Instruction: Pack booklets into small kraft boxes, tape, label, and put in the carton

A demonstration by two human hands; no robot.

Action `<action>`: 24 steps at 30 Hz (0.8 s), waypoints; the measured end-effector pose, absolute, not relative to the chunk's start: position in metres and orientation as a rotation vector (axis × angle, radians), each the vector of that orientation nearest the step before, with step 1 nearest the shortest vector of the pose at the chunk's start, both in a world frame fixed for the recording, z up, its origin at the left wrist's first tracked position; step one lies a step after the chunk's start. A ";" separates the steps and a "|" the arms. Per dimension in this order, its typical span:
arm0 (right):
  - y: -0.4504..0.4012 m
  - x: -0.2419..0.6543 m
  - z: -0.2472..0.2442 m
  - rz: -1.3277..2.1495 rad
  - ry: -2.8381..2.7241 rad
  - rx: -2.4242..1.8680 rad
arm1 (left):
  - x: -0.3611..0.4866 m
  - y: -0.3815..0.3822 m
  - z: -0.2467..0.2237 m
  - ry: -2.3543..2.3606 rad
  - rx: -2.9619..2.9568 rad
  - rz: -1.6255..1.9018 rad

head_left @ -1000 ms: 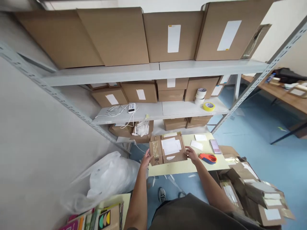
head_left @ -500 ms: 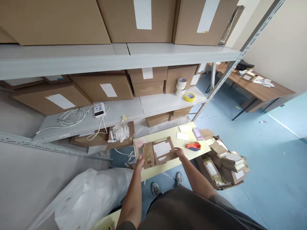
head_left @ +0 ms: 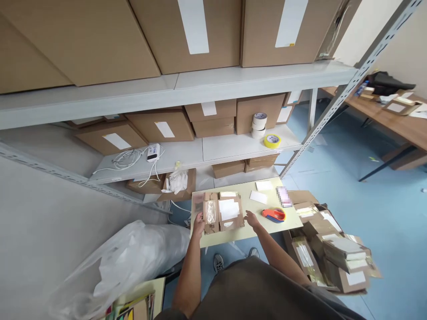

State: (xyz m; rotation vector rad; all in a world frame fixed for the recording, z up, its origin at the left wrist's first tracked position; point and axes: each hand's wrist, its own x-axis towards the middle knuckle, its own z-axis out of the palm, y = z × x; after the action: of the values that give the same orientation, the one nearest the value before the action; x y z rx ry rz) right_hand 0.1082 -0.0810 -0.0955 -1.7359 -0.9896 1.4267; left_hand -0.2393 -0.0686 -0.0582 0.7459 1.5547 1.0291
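A flattened brown cardboard piece (head_left: 213,226) with a white label (head_left: 229,209) and clear tape on its left part lies on the pale yellow table (head_left: 213,241). My left hand (head_left: 199,223) grips its left edge. Just off the right edge is my right hand (head_left: 251,218), fingers apart and holding nothing. To the right of that hand rests an orange and blue tape dispenser (head_left: 274,215). White slips (head_left: 258,197) and a pink-and-white sheet (head_left: 283,196) lie behind it.
A metal shelf (head_left: 213,90) with large boxes overhangs the table. White tape rolls (head_left: 259,121) and a yellow roll (head_left: 272,141) sit on its middle level. Packed cartons (head_left: 342,262) stand at the right, a plastic bag (head_left: 143,253) at the left.
My right hand has let go of the cardboard's right edge and is now beside it. The cardboard lies flatter on the table. The view has shifted.
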 end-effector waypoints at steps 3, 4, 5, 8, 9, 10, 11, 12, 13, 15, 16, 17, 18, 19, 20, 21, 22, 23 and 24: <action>-0.072 0.122 -0.091 1.487 -0.909 -1.770 | -0.221 -0.081 -0.046 1.531 0.817 1.124; -0.069 0.126 -0.089 1.496 -0.902 -1.757 | -0.215 -0.085 -0.042 1.526 0.836 1.140; -0.065 0.130 -0.086 1.491 -0.901 -1.740 | -0.210 -0.089 -0.039 1.522 0.852 1.153; -0.055 0.140 -0.076 1.421 -0.911 -1.679 | -0.198 -0.100 -0.032 1.497 0.889 1.185; -0.052 0.143 -0.072 1.399 -0.914 -1.648 | -0.196 -0.104 -0.032 1.480 0.897 1.199; -0.049 0.145 -0.068 1.382 -0.910 -1.614 | -0.195 -0.106 -0.032 1.460 0.903 1.214; -0.046 0.146 -0.064 1.372 -0.897 -1.579 | -0.194 -0.108 -0.033 1.437 0.906 1.226; -0.044 0.148 -0.059 1.367 -0.875 -1.546 | -0.195 -0.109 -0.034 1.414 0.909 1.236; -0.041 0.149 -0.055 1.363 -0.845 -1.518 | -0.197 -0.109 -0.036 1.396 0.916 1.240; -0.038 0.150 -0.046 1.350 -0.787 -1.488 | -0.202 -0.105 -0.040 1.400 0.956 1.227; -0.037 0.150 -0.042 1.342 -0.775 -1.483 | -0.205 -0.102 -0.042 1.428 0.986 1.210; -0.037 0.150 -0.038 1.333 -0.775 -1.482 | -0.207 -0.097 -0.043 1.469 1.018 1.188; -0.037 0.150 -0.035 1.326 -0.788 -1.486 | -0.209 -0.091 -0.045 1.518 1.047 1.161; -0.038 0.149 -0.034 1.326 -0.808 -1.496 | -0.209 -0.086 -0.046 1.562 1.068 1.134; -0.039 0.147 -0.033 1.340 -0.831 -1.508 | -0.209 -0.080 -0.047 1.593 1.079 1.115; -0.041 0.145 -0.033 1.365 -0.852 -1.520 | -0.207 -0.074 -0.049 1.609 1.084 1.104; -0.043 0.142 -0.034 1.398 -0.869 -1.533 | -0.205 -0.069 -0.050 1.610 1.085 1.101; -0.046 0.138 -0.037 1.431 -0.881 -1.546 | -0.202 -0.064 -0.052 1.601 1.084 1.103; -0.049 0.134 -0.040 1.456 -0.892 -1.557 | -0.200 -0.060 -0.054 1.583 1.084 1.103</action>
State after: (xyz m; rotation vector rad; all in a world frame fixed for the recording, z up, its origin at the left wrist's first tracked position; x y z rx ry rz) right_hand 0.1343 -0.0486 -0.0397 -1.5571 -0.8924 1.4558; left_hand -0.1997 -0.0597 -0.0540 1.0840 1.5831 1.1028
